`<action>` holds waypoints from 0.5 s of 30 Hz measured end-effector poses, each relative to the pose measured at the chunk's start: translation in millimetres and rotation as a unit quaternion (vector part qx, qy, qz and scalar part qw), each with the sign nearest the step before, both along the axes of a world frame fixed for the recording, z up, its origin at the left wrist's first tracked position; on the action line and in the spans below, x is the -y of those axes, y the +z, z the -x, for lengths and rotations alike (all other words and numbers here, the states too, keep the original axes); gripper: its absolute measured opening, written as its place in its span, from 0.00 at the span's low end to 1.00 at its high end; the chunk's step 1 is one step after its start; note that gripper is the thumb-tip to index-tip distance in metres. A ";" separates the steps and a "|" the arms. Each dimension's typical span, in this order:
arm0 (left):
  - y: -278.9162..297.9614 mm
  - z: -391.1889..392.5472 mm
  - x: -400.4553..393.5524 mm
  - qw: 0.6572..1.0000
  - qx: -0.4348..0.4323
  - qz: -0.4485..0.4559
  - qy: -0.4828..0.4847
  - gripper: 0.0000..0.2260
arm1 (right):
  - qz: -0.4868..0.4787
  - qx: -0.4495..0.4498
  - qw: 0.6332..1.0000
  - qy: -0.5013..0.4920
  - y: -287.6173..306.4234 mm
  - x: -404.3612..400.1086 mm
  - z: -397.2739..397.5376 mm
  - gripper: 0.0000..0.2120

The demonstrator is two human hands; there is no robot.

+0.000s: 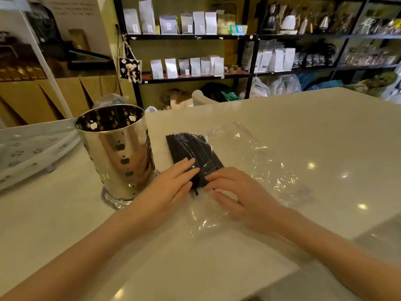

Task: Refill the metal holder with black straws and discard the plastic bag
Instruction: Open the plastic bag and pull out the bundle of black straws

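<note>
Both hands, left hand [173, 183] and right hand [236, 192], press flat and open-palmed on black straws [191, 153] pointing away, metal holder [117, 153] just left, plastic bag [249, 161] spread right.

Your metal holder [117, 153] is polished to a mirror finish, its smooth wall pierced with small cut-outs and reflecting your left hand [173, 183]. The black straws [191, 153] in front of you are smooth plastic with a dull sheen, and the plastic bag [249, 166] around them is thin, clear, crinkled film catching bright glints. The table [303, 127] is a pale, glossy, stone-like slab showing lamp reflections, and the tray [32, 148] at your left looks like matt white plastic.
</note>
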State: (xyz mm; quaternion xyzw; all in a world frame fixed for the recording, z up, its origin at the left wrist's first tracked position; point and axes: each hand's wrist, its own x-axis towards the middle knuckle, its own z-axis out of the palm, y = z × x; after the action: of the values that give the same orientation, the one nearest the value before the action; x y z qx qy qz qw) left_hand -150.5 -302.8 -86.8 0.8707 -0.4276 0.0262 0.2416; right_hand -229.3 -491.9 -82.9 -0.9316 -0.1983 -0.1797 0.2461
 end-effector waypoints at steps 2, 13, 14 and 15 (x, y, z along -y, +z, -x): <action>-6.2 2.3 -9.5 0.999 0.010 -0.016 -0.026 0.31 | 0.047 0.020 0.998 0.044 -9.1 -12.1 8.0 0.15; -26.2 1.5 -15.6 0.993 0.049 -0.080 -0.071 0.27 | 0.099 -0.080 0.991 0.038 -29.0 -30.2 18.4 0.19; -26.5 1.3 -15.4 0.993 0.052 -0.081 -0.072 0.28 | 0.081 -0.070 0.993 0.038 -28.7 -30.4 19.3 0.18; -26.9 1.5 -15.2 0.993 0.052 -0.082 -0.073 0.28 | 0.057 -0.061 0.996 0.038 -28.6 -30.4 20.7 0.17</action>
State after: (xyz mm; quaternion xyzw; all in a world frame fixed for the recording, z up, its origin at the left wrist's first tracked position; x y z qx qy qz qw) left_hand -152.0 -287.6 -113.8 0.8516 -0.5025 0.0188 0.1482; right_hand -250.0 -461.5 -111.5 -0.9452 -0.2280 -0.1018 0.2104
